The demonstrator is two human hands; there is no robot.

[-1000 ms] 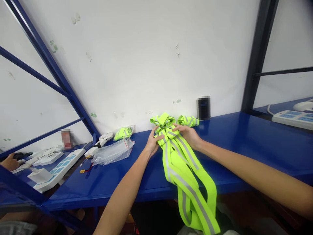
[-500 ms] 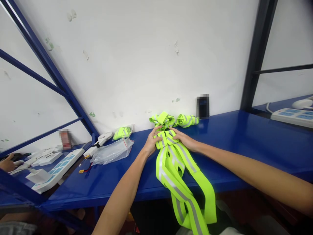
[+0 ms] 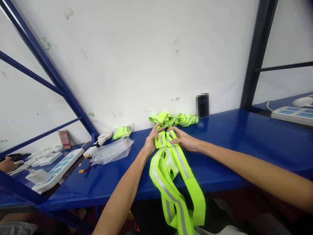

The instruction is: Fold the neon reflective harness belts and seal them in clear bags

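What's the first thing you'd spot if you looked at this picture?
The neon-yellow strap with grey shiny stripes jumps out: it lies in the middle of the blue shelf and its long loops dangle over the front edge. The left hand pinches its folded top while the right hand lies flat on it. Just behind them, matching folded bundles sit against the white wall.

I count one loose reflective strap [image 3: 171, 169]. By the wall I see two rolled bundles [image 3: 162, 118] [image 3: 187, 119] of the same strap, and one bagged bundle [image 3: 122, 132]. There is one clear bag [image 3: 111, 151], one white handheld fan [image 3: 104, 137] and two power strips: the left power strip [image 3: 57, 169] and the right power strip [image 3: 292, 114]. I count three hands: my left hand [image 3: 150, 143], my right hand [image 3: 183, 140] and one other person's hand [image 3: 6, 164].
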